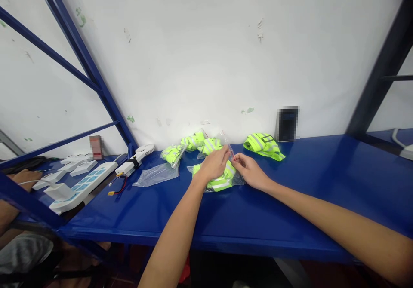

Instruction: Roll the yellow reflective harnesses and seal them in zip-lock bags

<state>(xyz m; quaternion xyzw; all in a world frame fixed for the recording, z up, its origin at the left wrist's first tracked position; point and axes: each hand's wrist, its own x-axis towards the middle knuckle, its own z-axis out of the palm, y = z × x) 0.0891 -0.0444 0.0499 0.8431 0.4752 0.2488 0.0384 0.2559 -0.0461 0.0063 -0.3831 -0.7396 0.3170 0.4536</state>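
Note:
A clear plastic bag [240,178] with a folded neon-yellow reflective vest [221,185] inside lies on the blue table, its top edge raised. My left hand [217,163] is closed on the bag's upper edge, lying over part of the vest. At the right end of that edge, my right hand [247,167] pinches the bag between thumb and fingers. Behind and to the left are several bagged yellow vests [192,142]. A loose folded vest [263,145] rests to the right, outside any bag.
Flat clear bags [156,175] lie left of the hands. Further left are a white fan [145,149], a wired connector [111,193] and a power strip [85,187]. Another person's hand [26,178] shows beyond the blue frame [93,73]. A dark blurred object [287,124] stands by the wall.

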